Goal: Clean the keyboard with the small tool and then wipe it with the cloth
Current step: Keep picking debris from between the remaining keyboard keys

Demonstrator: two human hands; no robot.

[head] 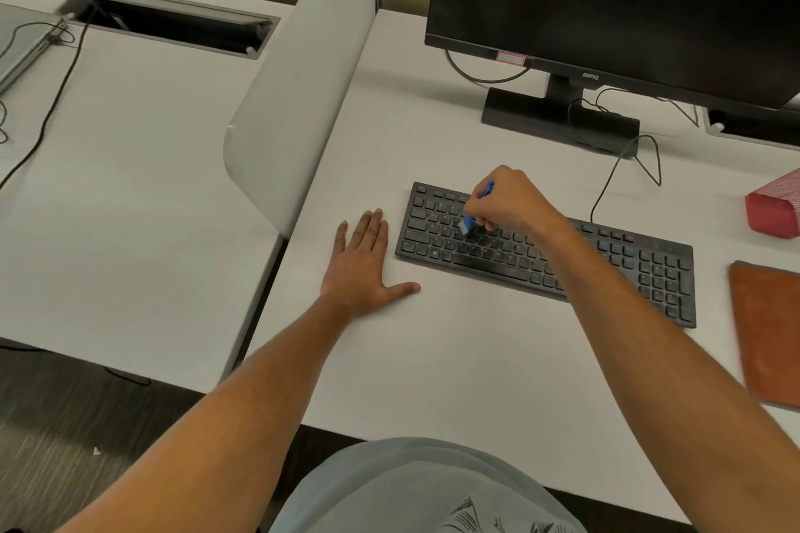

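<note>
A black keyboard [606, 260] lies on the white desk [454, 359], slanting down to the right. My right hand [508, 199] grips a small blue brush tool [469, 221], whose pale tip touches the keys in the keyboard's left half. The tool's blue upper end sticks out above my fingers. My left hand [361, 264] lies flat on the desk just left of the keyboard, fingers straight, thumb spread toward the keyboard's front corner. An orange-brown cloth [766, 333] lies flat at the right edge, beyond the keyboard's number pad.
A black monitor [627, 0] on its stand [558, 119] rises behind the keyboard, with cables [623, 169] trailing to the keyboard. A red box [775, 208] sits at the far right. A grey divider [298, 100] separates a neighbouring desk [130, 186] with a laptop and cable hatch.
</note>
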